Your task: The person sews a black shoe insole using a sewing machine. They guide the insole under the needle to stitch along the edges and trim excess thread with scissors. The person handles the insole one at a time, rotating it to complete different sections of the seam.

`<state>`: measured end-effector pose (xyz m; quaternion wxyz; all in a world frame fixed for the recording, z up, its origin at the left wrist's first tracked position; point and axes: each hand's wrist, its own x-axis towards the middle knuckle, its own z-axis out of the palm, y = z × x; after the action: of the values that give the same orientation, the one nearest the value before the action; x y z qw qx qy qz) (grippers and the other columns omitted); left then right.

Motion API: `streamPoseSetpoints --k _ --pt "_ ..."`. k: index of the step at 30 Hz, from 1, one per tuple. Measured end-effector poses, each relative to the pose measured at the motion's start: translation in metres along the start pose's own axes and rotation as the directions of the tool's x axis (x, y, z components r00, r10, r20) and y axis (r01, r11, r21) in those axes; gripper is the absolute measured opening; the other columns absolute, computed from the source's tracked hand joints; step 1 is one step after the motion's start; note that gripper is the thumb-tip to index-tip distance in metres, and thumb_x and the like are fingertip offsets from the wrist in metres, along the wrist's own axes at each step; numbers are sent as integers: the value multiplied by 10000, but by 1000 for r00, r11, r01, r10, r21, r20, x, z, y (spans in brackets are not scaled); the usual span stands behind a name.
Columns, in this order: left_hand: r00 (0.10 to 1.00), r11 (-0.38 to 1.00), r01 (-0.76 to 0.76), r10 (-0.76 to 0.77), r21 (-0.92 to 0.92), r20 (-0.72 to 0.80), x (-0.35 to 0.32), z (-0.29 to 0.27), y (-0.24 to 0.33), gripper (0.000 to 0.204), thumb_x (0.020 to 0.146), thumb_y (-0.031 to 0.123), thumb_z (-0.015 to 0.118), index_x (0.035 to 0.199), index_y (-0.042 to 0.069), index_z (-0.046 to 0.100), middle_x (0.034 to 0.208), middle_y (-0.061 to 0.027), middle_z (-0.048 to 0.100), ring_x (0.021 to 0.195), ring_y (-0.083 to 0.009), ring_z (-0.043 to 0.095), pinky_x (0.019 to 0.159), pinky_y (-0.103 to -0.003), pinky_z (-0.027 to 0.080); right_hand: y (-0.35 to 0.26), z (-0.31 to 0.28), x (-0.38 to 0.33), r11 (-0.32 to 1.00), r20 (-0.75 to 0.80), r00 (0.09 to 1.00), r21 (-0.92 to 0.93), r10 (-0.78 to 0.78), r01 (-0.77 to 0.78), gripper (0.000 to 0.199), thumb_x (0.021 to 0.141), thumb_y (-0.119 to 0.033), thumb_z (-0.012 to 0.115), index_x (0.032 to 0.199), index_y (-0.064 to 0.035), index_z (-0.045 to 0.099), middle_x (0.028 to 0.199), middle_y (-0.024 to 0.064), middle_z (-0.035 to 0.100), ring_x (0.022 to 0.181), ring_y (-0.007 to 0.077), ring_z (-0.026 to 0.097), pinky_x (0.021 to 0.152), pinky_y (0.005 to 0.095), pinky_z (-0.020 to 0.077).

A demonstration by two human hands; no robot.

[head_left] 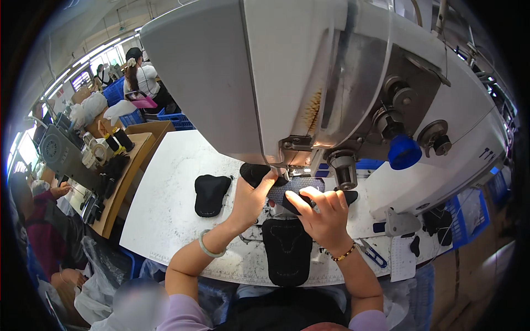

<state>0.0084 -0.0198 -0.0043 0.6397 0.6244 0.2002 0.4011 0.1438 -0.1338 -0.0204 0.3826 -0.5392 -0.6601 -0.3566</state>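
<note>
**Both hands steady a dark piece under the sewing machine**

Nearest, a black panel (286, 251) lies flat on the table (165, 193). The left hand (251, 201) and right hand (326, 212) pinch the dark fabric piece (292, 188), fingers clamped along its edges, keeping it flat beneath the needle. Left, a spare piece (211, 193) waits. The sewing machine (287, 77) head hides the stitching point.

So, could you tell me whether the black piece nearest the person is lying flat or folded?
Flat: the black piece lies spread on the table, stitching visible.
</note>
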Motion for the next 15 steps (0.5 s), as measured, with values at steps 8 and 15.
streamPoseSetpoints --k 8,15 --pt "979 991 -126 132 50 -155 -11 16 -3 158 921 70 515 965 -36 623 839 -20 631 751 -76 548 662 -236 445 6 2 -4 1000 -33 999 26 12 -11 339 707 -79 665 1008 -234 689 831 -79 514 640 112 405 634 277 323" --pt "846 874 -385 463 297 -265 -13 35 -8 105 899 73 553 874 -21 594 790 -11 595 688 -85 506 626 -235 409 18 1 -6 997 -29 999 61 42 -40 318 705 -38 642 973 -201 687 840 -52 550 626 129 420 630 283 329"
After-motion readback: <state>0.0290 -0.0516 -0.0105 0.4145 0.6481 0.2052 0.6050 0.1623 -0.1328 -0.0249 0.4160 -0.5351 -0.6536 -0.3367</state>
